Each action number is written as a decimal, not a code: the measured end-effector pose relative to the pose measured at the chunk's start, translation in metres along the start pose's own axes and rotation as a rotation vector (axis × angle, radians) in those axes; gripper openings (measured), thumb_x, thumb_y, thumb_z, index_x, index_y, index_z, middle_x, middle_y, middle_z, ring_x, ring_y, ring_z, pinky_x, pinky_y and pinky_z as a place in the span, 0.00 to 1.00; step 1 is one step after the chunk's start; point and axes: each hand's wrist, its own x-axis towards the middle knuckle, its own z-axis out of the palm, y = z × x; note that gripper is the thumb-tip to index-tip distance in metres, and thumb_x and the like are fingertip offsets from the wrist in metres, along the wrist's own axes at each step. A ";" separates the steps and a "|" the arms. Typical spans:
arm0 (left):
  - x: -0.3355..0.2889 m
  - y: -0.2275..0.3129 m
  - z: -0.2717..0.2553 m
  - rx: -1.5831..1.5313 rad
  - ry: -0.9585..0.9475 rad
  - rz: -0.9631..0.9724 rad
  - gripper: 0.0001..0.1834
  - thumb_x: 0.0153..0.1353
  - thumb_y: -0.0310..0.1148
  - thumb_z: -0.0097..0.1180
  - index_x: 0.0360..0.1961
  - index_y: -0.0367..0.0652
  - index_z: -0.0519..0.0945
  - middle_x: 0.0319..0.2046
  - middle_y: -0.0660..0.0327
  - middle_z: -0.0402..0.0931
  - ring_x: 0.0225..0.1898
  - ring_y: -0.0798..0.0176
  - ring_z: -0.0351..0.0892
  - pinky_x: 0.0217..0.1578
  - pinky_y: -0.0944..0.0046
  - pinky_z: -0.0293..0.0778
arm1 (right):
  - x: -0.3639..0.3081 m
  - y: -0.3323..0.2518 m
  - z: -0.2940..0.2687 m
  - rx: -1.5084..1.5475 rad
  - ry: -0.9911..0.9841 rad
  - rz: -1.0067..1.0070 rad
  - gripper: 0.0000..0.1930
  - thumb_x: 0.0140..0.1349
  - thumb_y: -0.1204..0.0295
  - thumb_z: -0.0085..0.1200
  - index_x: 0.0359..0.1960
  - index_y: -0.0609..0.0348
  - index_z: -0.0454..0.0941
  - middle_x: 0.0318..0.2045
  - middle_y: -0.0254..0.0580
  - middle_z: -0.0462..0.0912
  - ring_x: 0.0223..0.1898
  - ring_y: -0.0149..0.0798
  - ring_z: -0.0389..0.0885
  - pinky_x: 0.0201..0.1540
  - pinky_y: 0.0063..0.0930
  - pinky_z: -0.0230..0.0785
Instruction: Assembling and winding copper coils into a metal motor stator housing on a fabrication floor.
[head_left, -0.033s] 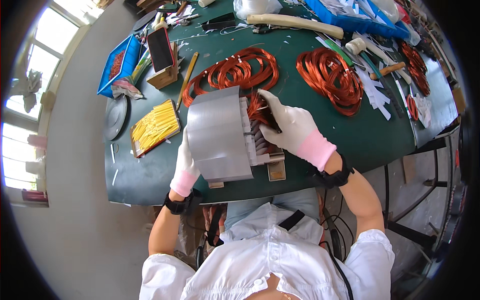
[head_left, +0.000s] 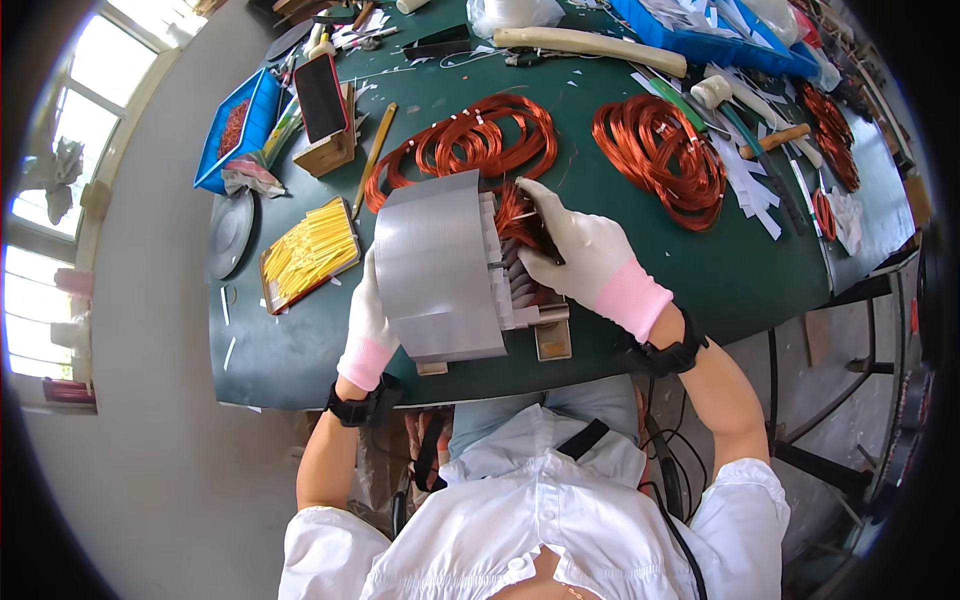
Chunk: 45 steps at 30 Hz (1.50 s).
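A grey, drum-shaped metal stator core (head_left: 440, 270) lies on its side in front of me. White liners and copper windings show at its right end. My left hand (head_left: 368, 325), in a white glove with a pink cuff, holds the core's left end; most of its fingers are hidden behind the rim. At the right end, my gloved right hand (head_left: 580, 250) is closed around a bundle of copper wire (head_left: 513, 215), thumb below and fingers above. Beneath the core a metal support (head_left: 553, 340) shows at the right.
Copper wire coils (head_left: 662, 160) lie beyond the core, with more coils (head_left: 480, 140) left of them. A tray of yellow strips (head_left: 312, 252) sits at left, near a phone on a wooden stand (head_left: 330, 130) and a blue bin (head_left: 235, 130). A mallet (head_left: 712, 92) and other tools lie at right.
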 end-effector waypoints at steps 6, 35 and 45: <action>0.028 0.013 -0.014 0.241 -0.025 0.369 0.23 0.55 0.27 0.57 0.52 0.38 0.69 0.34 0.50 0.78 0.31 0.58 0.77 0.37 0.67 0.72 | -0.004 -0.004 0.016 -0.043 0.013 0.114 0.35 0.54 0.57 0.57 0.62 0.51 0.57 0.21 0.46 0.80 0.23 0.52 0.80 0.25 0.41 0.72; -0.055 0.004 -0.002 0.110 0.062 0.163 0.27 0.63 0.41 0.48 0.55 0.29 0.65 0.59 0.47 0.57 0.60 0.52 0.61 0.58 0.59 0.58 | -0.048 0.115 -0.108 -0.580 0.394 0.224 0.13 0.53 0.71 0.51 0.41 0.59 0.73 0.37 0.42 0.74 0.42 0.44 0.73 0.43 0.39 0.69; 0.039 -0.010 0.065 0.202 0.052 0.634 0.33 0.61 0.51 0.50 0.57 0.35 0.63 0.53 0.45 0.64 0.56 0.45 0.63 0.56 0.49 0.58 | -0.032 0.275 -0.156 -0.193 0.171 0.775 0.21 0.64 0.49 0.40 0.45 0.50 0.75 0.41 0.50 0.81 0.44 0.54 0.78 0.48 0.44 0.69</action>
